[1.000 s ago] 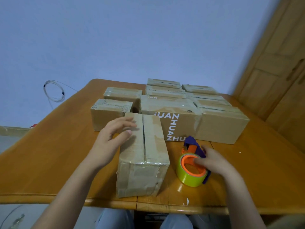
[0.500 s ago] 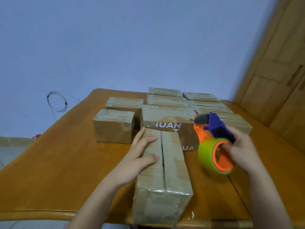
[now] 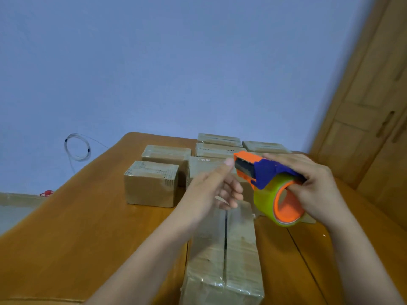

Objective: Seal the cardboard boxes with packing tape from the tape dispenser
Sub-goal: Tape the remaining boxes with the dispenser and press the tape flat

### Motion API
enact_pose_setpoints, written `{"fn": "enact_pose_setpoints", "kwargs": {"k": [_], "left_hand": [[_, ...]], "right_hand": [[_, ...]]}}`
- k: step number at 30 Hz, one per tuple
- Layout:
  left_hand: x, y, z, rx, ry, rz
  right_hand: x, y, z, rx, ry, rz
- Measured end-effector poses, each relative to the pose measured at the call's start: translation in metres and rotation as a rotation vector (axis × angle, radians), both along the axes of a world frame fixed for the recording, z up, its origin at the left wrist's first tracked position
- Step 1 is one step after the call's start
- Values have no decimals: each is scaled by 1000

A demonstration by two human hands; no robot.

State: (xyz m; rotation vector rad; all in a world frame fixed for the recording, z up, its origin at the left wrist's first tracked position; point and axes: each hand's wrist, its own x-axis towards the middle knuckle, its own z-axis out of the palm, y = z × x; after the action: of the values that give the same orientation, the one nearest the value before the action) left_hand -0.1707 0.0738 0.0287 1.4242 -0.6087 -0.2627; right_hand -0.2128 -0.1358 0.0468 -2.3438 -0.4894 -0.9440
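Tape dispenser (image 3: 273,183) seemingly gripped, right hand (image 3: 317,186)

Two bare forearms reach over a wooden table (image 3: 66,227), with no sleeves, watch or rings showing on either. The left hand (image 3: 211,190), nearer the table's centre, has short, unpainted nails; the right hand (image 3: 317,190) appears the same, though blur softens the detail.
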Motion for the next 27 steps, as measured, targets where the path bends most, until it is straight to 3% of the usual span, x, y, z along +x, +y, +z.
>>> {"fn": "enact_pose_setpoints", "kwargs": {"k": [3,14,22,27], "left_hand": [[-5,-8,8,-12,100,-19],[-3,-4,3,-139,103,-167],[5,-5,16,89,176,-71],[15,-9,27,272,110,20]], "right_hand": [[3,0,-2,-90,-73,-25],[-6,-2,4,-135,-160,-53],[-3,-16,10,-324,-185,-122],[-1,-17,19,-497,-204,-188]]}}
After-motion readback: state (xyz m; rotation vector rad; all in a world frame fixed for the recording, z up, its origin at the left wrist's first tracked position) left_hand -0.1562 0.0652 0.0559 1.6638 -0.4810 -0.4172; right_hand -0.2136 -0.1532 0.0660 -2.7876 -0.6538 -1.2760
